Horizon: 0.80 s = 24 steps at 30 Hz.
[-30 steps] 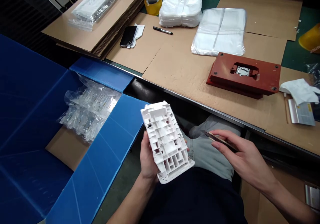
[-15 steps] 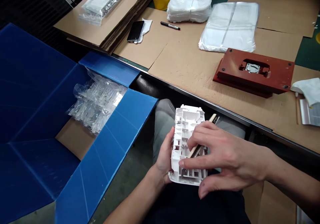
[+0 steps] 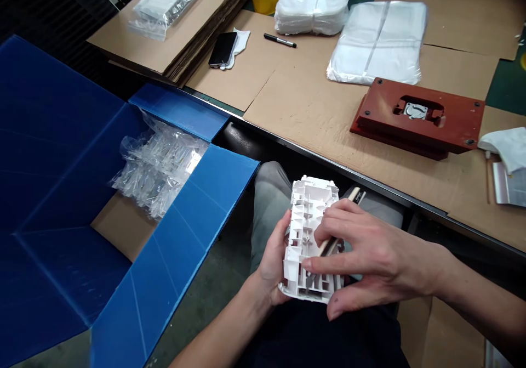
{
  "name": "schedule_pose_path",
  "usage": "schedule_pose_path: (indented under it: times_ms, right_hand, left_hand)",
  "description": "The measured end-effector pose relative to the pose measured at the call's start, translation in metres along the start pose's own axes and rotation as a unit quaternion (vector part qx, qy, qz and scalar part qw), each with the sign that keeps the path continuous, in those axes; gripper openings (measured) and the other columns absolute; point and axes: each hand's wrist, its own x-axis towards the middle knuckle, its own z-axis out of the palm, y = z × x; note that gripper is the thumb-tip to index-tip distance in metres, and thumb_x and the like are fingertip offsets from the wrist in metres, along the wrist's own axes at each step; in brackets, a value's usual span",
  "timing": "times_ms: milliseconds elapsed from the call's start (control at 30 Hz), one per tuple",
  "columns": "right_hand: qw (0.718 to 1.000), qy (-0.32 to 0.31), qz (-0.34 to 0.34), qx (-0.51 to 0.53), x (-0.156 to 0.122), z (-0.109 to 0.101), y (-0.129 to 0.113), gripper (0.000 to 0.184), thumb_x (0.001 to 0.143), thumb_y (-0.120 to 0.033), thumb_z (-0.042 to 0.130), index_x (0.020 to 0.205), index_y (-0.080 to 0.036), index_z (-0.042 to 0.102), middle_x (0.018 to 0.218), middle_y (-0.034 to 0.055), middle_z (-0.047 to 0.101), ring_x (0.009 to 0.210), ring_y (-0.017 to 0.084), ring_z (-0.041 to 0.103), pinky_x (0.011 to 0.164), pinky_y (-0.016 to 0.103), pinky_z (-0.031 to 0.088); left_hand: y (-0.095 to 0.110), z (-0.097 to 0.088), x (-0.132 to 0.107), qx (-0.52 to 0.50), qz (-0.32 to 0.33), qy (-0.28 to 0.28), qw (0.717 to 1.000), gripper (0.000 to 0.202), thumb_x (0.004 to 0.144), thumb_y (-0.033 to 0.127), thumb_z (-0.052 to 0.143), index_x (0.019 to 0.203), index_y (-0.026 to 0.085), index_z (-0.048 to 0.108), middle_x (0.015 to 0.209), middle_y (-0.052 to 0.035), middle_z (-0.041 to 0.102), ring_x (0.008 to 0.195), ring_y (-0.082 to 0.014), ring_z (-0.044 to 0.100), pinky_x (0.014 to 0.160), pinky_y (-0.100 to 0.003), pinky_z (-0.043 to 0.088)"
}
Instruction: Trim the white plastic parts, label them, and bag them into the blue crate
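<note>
A white plastic housing [image 3: 303,235], its ribbed inside facing up, is held over my lap. My left hand [image 3: 272,264] grips its left edge, thumb along the side and the other fingers hidden beneath. In my right hand [image 3: 365,255] is a slim tool [image 3: 356,194] with a pale, wood-like strip and a black strip bearing small lettering. It slants between my fingers, its lower end over the lower part of the housing. My right index fingertip touches or hovers close to the ribs; the thumb is at the lower right corner.
A blue box [image 3: 197,203] on the left contains clear-bagged items [image 3: 160,165]. On the cardboard-covered table are a red-brown fixture [image 3: 460,115], plastic bag bundles [image 3: 378,39], a marker [image 3: 280,40], a phone [image 3: 223,49] and yellow tape [image 3: 266,0]. The table's metal edge [image 3: 312,161] runs ahead of my knees.
The housing has shifted slightly right and tilted a little. My right hand and the tool have moved slightly right with it, still over its lower part. My left hand keeps its grip.
</note>
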Motion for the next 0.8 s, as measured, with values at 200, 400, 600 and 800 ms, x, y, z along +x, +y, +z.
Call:
schedule_pose_path:
  times_ms: [200,400,600,800]
  right_hand:
    - [0.999,0.031,0.007,0.024,-0.003,0.0,0.004,0.038,0.084,-0.047,0.075,0.113,-0.022,0.074,0.098,0.0074,0.066,0.091,0.02,0.06,0.089,0.04,0.043]
    - [0.973,0.192,0.12,0.043,-0.017,0.007,0.007,0.032,0.09,-0.022,0.069,0.122,-0.028,0.07,0.099,0.005,0.067,0.09,0.019,0.063,0.083,0.039,0.046]
    - [0.829,0.38,0.395,0.11,-0.032,0.042,0.007,0.031,0.094,-0.031,0.065,0.125,-0.029,0.069,0.101,0.0034,0.07,0.088,0.019,0.065,0.076,0.032,0.052]
    - [0.727,0.429,0.508,0.171,-0.036,0.078,-0.004,0.031,0.093,-0.042,0.064,0.118,-0.025,0.069,0.097,0.0033,0.073,0.081,0.018,0.068,0.071,0.029,0.058]
  left_hand:
    - [0.004,-0.001,0.0,-0.007,-0.02,-0.029,0.999,0.06,0.094,0.058,0.049,0.132,0.013,0.06,0.117,-0.0131,0.074,0.112,-0.0343,0.067,0.099,-0.046,0.049]
    - [0.012,-0.017,0.003,0.016,0.027,-0.089,0.996,0.071,0.084,0.061,0.062,0.139,0.016,0.054,0.115,-0.0148,0.074,0.112,-0.0373,0.066,0.097,-0.051,0.049]
    - [0.025,-0.021,0.004,0.096,0.147,0.023,0.984,0.079,0.061,0.046,0.09,0.128,0.017,0.061,0.089,-0.0054,0.073,0.081,-0.0229,0.07,0.077,-0.036,0.057]
    - [0.032,-0.006,-0.006,0.107,0.225,0.182,0.951,0.048,0.069,0.011,0.081,0.114,0.016,0.065,0.091,-0.0078,0.077,0.084,-0.0293,0.075,0.087,-0.047,0.06]
